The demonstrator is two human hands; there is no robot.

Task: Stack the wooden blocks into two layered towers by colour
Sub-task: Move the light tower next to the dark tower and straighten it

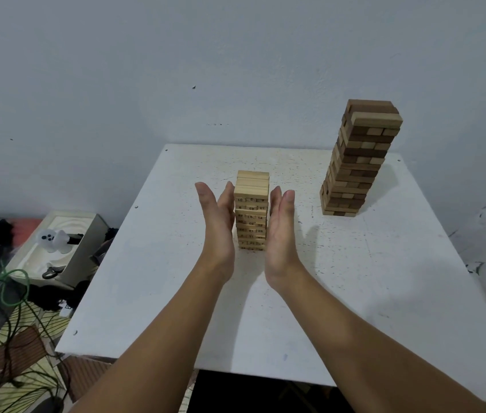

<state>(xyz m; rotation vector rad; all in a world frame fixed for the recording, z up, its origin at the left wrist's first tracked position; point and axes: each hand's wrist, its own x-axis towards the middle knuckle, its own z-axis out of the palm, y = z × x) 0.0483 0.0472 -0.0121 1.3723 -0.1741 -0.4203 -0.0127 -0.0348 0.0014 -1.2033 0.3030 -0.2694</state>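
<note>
A short tower of pale numbered wooden blocks (251, 204) stands upright near the middle of the white table (158, 278). My left hand (217, 225) lies flat against its left side with straight fingers, and my right hand (280, 231) lies flat against its right side the same way. The tower sits between both palms. A taller tower of mixed dark brown and light blocks (357, 162) stands at the back right of the table, apart from my hands.
A grey wall rises right behind the table. On the floor to the left are a white box with small items (57, 248), green cables (6, 290) and dark clutter. The table's near edge drops to a dark gap.
</note>
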